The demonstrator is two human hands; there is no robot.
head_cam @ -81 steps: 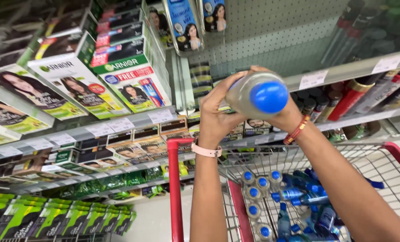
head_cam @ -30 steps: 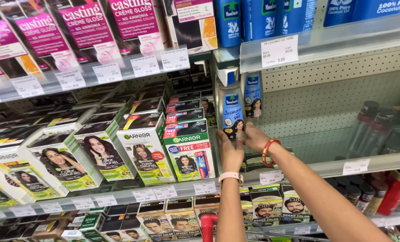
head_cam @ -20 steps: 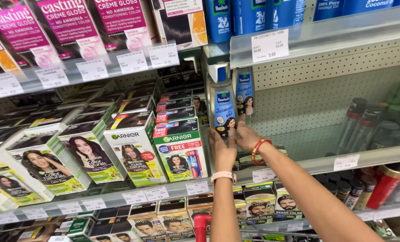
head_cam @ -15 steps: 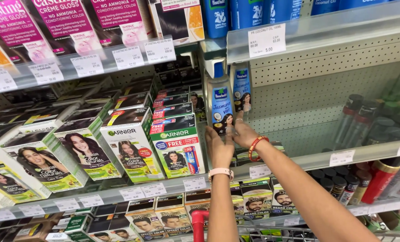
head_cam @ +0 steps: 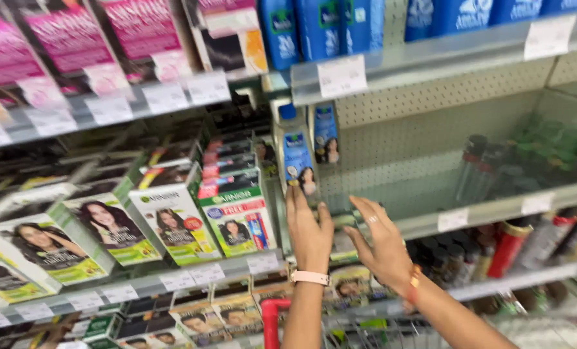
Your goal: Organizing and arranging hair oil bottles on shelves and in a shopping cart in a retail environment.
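A clear bottle with a blue cap and blue label [head_cam: 298, 161] stands upright at the left end of a mostly bare metal shelf [head_cam: 489, 210]. A second, similar bottle [head_cam: 326, 132] stands just behind it. My left hand [head_cam: 309, 229] is raised below the front bottle, palm toward the shelf, with its fingertips at the bottle's base and nothing gripped. My right hand [head_cam: 384, 242] is to the right of it, fingers spread, holding nothing. A pale watch band is on my left wrist and an orange bracelet on my right.
Hair colour boxes [head_cam: 233, 216] fill the shelves to the left. Blue bottles [head_cam: 317, 26] line the shelf above. Dark and red cans [head_cam: 508, 249] stand at lower right. A shopping cart with a red handle [head_cam: 270, 317] is below my arms.
Earlier both hands carried the blue-capped bottle up from the cart and set it on the shelf. Now the hands have let go and dropped slightly below it.
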